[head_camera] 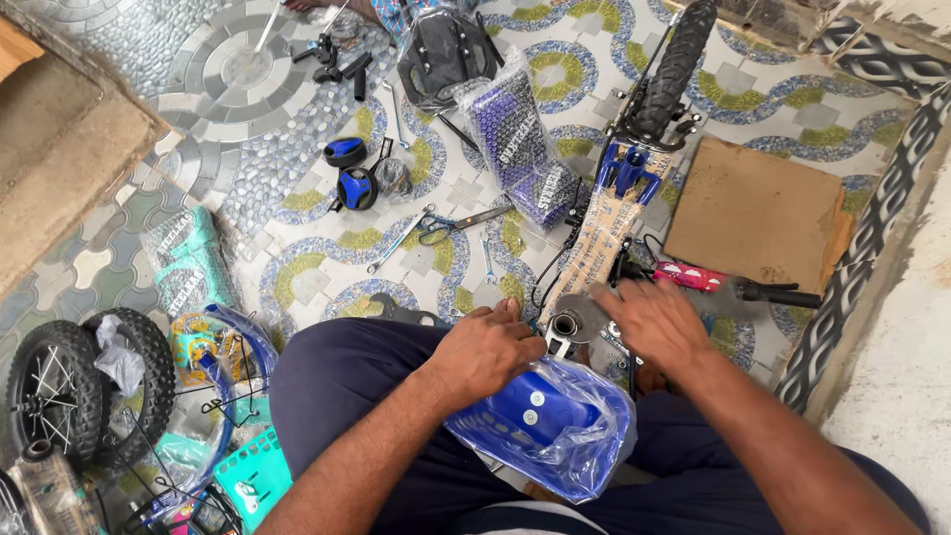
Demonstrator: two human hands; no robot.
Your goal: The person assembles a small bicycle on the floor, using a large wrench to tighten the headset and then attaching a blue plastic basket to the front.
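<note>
Wheels [84, 386] with black tyres lie far left on the patterned floor [248, 89]. Left hand [485, 349] clamps the plastic-wrapped blue bicycle part [550, 421] on the lap. Right hand [659, 322], fingers spread, rests at the frame's open steering tube [567, 325]; its grip is unclear.

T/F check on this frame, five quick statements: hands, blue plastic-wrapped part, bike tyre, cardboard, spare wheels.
1. The left hand rests on the blue plastic-wrapped part. True.
2. The right hand grips the scissors. False: the scissors lie on the tiled floor, away from both hands; the right hand is at the grey tube end of the bike frame.
3. The front tyre points away from the person. True.
4. The cardboard sheet lies left of the bike frame. False: it lies right of it.
5. Two small black wheels lie at the right wall. False: they are at the lower left.
</note>
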